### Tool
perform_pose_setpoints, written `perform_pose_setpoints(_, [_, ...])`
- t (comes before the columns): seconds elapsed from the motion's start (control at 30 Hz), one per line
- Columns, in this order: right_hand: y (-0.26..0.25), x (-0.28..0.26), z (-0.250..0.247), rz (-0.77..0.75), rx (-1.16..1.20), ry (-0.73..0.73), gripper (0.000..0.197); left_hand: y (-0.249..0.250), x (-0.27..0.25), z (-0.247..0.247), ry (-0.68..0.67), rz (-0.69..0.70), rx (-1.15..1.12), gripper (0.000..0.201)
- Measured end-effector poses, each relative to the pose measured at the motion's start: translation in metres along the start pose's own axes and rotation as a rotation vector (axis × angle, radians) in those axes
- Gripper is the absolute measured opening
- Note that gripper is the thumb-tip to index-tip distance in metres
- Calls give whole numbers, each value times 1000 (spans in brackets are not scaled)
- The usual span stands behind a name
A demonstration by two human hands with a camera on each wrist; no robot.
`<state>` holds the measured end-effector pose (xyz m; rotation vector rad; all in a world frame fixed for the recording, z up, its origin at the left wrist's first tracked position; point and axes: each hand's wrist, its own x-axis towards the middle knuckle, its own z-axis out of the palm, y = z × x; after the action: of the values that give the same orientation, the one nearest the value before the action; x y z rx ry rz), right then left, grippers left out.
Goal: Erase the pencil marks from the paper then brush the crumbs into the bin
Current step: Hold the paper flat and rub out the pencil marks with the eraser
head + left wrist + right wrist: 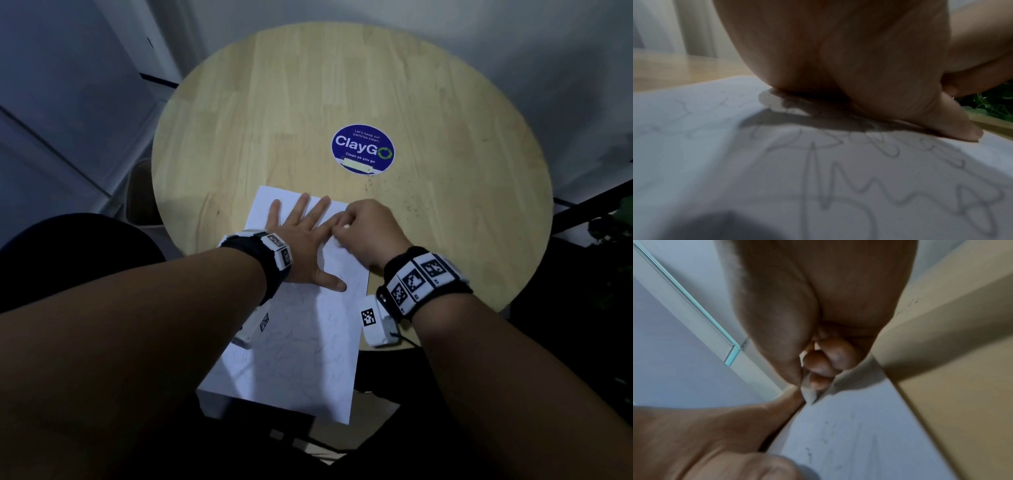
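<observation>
Head view: erasing step in hand, judged. White paper sheet with grey pencil scribbles (pixel 301 342) lying on round pale wooden table (pixel 428 102), near edge overhanging. Left hand (pixel 301 240) flat on sheet's far half, fingers spread, pinning it. Right hand (pixel 368 229) just right of it, fingers curled round small whitish eraser (pixel 346 226). Dark crumbs (pixel 387 192) scattered right of sheet. Bin not identifiable. Left wrist view: palm down on sheet, heavy scribbles nearer than palm. Right wrist view: eraser tip on sheet beside left hand. Next, likely: more rubbing toward near end, left hand re-pinned nearer; brushing not yet due.
</observation>
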<state>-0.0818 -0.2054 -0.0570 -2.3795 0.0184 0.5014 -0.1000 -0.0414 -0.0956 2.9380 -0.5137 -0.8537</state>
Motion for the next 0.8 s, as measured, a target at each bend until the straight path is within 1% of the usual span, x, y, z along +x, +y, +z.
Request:
perform_pose_setpoints(0.03, [0, 1, -1, -4, -9, 55, 11, 0, 0, 0, 3, -1, -6, 138])
perform_pose_setpoints(0.07, [-1, 0, -2, -8, -7, 31, 12, 0, 0, 0, 2, -2, -8, 138])
perform_pose_setpoints(0.17, [-7, -12, -4, -6, 35, -269, 14, 0, 0, -1, -11, 0, 10, 138])
perform_pose_setpoints(0.2, [-8, -14, -4, -3, 32, -293, 14, 0, 0, -2, -14, 1, 13, 138])
perform_pose_setpoints(0.23, [-6, -11, -4, 0, 35, -254, 16, 0, 0, -2, -14, 0, 11, 138])
perform_pose_setpoints(0.3, [-1, -2, -1, -4, 15, -46, 15, 0, 0, -1, -4, -1, -1, 139])
perform_pose_setpoints(0.33, [0, 0, -1, -4, 0, 24, 13, 0, 0, -1, 0, -2, -6, 140])
perform_pose_setpoints(0.37, [-2, 0, 0, -6, -1, 21, 12, 0, 0, -1, 1, -3, -6, 140])
perform_pose_setpoints(0.4, [-4, -2, 0, -10, 9, -43, 12, 0, 0, -1, -3, -3, 0, 140])
perform_pose_setpoints(0.47, [-6, -9, 0, -12, 16, -230, 14, 1, 0, -2, -11, -2, 16, 139])
perform_pose_setpoints(0.5, [-6, -10, -1, -14, 7, -253, 15, 1, 0, -3, -13, -2, 18, 139])
perform_pose_setpoints(0.53, [-5, -8, -1, -16, 10, -217, 16, 1, 0, -3, -12, -2, 15, 139])
perform_pose_setpoints(0.6, [-1, -2, 2, -28, -5, -18, 15, 0, 0, -2, -3, -4, 1, 139])
perform_pose_setpoints(0.63, [0, 0, 1, -22, -15, 40, 14, 0, -1, -2, 2, -6, -7, 140])
perform_pose_setpoints(0.67, [-1, -1, 0, -21, -14, 15, 14, 0, -1, -1, 4, -7, -9, 140])
perform_pose_setpoints(0.73, [-4, -8, -2, -35, 0, -196, 14, 1, -1, -2, -5, -6, 8, 139])
perform_pose_setpoints(0.77, [-6, -13, -3, -40, 1, -278, 13, 1, -1, -3, -12, -6, 16, 139])
perform_pose_setpoints(0.8, [-7, -14, -2, -53, -11, -297, 11, 2, -1, -4, -16, -6, 18, 139])
